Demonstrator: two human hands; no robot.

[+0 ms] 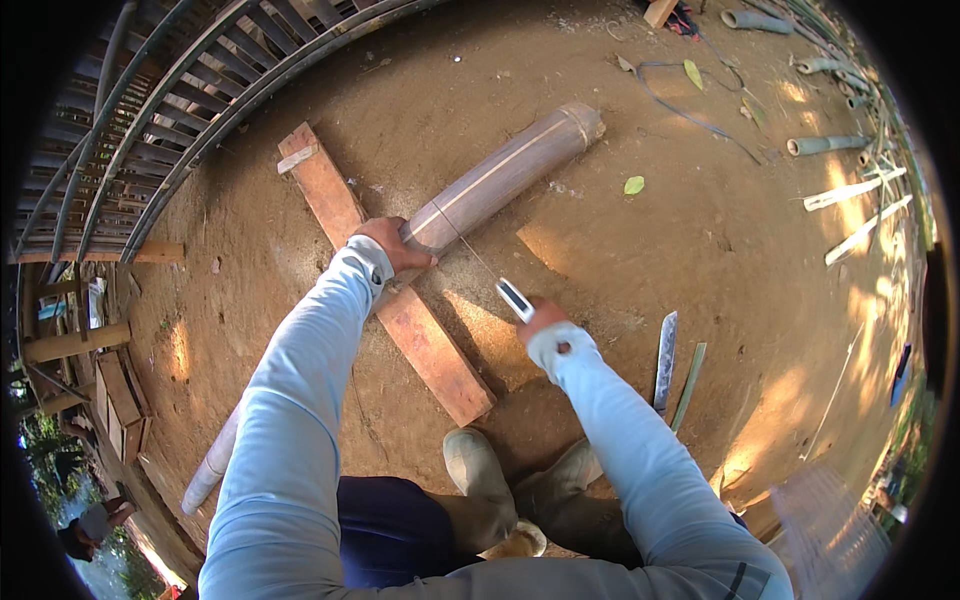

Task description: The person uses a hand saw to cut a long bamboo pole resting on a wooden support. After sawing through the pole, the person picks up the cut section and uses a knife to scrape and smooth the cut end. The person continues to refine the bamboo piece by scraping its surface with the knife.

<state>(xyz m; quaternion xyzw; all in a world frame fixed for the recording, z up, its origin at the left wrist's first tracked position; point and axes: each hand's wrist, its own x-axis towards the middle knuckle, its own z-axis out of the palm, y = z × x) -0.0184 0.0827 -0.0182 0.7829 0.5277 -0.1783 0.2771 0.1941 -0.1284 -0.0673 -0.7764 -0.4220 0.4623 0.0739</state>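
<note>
A thick brown bamboo pole point(515, 172) with a pale lengthwise stripe lies slantwise across a reddish wooden plank point(432, 350) on the dirt ground. My left hand point(396, 246) is closed around the pole where it crosses the plank. In my right hand point(543, 316) is the pale, dark-striped handle of a handsaw point(514, 299). Its thin blade reaches up and left across the pole, just beyond my left hand. My left forearm covers the pole's middle; its nearer end shows again at the lower left.
A bamboo slat structure point(215, 95) fills the upper left. By my boots point(475, 465) lie a flat metal blade point(665, 360) and a green strip point(689, 388). Cut bamboo pieces point(826, 145) lie along the right, with a dark cord point(690, 115) at upper right. A person point(95, 525) is at lower left.
</note>
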